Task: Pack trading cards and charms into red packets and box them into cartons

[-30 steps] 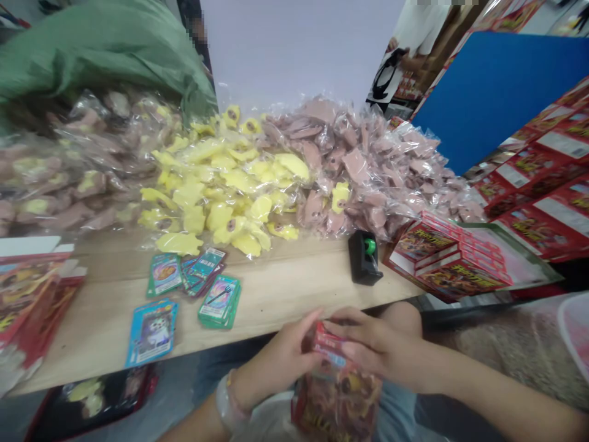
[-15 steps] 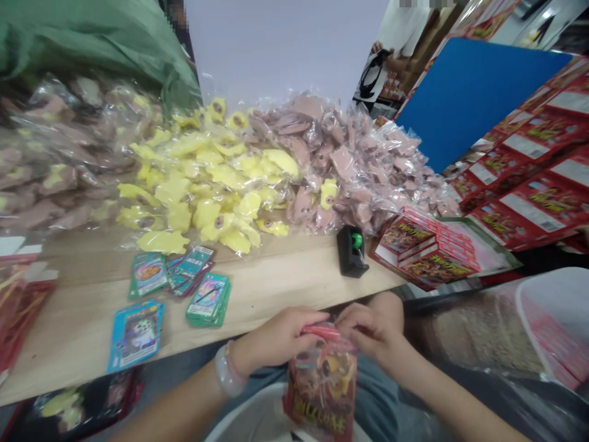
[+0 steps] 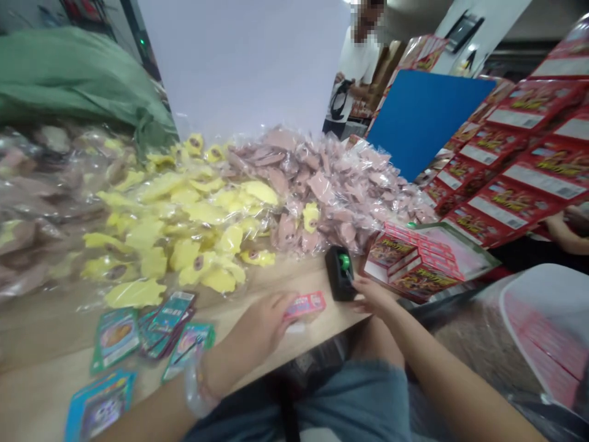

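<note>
My left hand [image 3: 260, 328], with a pale bracelet at its wrist, is closed around a small red printed box [image 3: 309, 304] at the table's front edge. The box's red end faces up, and my fingers and palm hide much of the rest. To its right stands a black tape dispenser [image 3: 338, 276] with a green roll core. The fingers of my right hand [image 3: 372, 298] are pinched at the dispenser's front edge, on what looks like a thin end of tape. Stacks of blue-green cards [image 3: 117, 337] lie left of my left hand.
Bagged yellow plush pieces [image 3: 202, 209] and bagged pink ones [image 3: 322, 184] are heaped behind. A tray of red boxes [image 3: 418, 264] stands right of the dispenser, near stacked red cartons [image 3: 519, 162] and a white bin [image 3: 543, 307]. A person [image 3: 361, 67] stands at the back.
My hands were together on the red box over my lap. The left has brought it up to the table edge; the right has let go and reached the tape dispenser. The view has shifted.
</note>
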Demonstrator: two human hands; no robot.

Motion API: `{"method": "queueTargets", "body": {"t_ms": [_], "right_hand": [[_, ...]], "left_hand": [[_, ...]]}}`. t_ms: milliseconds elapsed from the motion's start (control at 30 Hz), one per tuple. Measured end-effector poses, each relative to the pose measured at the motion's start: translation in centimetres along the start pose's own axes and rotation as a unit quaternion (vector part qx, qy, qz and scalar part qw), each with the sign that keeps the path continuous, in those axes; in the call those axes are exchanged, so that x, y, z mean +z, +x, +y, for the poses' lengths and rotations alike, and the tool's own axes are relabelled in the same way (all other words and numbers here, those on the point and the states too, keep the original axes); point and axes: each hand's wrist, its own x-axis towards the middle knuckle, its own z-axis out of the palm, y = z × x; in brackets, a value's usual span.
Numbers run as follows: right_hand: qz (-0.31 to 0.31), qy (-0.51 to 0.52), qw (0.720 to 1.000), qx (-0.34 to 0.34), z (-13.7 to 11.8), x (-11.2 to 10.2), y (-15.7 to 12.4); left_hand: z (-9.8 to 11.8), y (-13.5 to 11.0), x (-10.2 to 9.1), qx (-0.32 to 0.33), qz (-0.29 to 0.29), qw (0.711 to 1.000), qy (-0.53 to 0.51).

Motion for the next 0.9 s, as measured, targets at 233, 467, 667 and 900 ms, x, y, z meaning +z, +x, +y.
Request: {"method": "queueTargets", "body": {"t_ms": [233, 467, 667, 900], "right_hand": [[0.019, 0.090, 0.994, -0.055, 3.0, 0.6, -1.6], [-0.011, 0.142, 0.979, -0.142, 3.9, 5.8, -8.8], [-0.092, 0.281, 0.947, -0.123, -0.3, 11.6, -13.2], [-0.021, -0.045, 0.949, -0.310, 4.5, 5.1, -11.3]], "left_hand": [[-0.6, 0.5, -0.3, -0.058, -0.074, 0.996, 0.003], [0.4, 1.9, -0.3, -0.126, -0.101, 0.986, 0.035], [3.0, 1.2, 0.2, -0.132, -0.083, 0.986, 0.052], [6.7, -1.5, -3.5, -0.082, -0.047, 0.995, -0.040]]}}
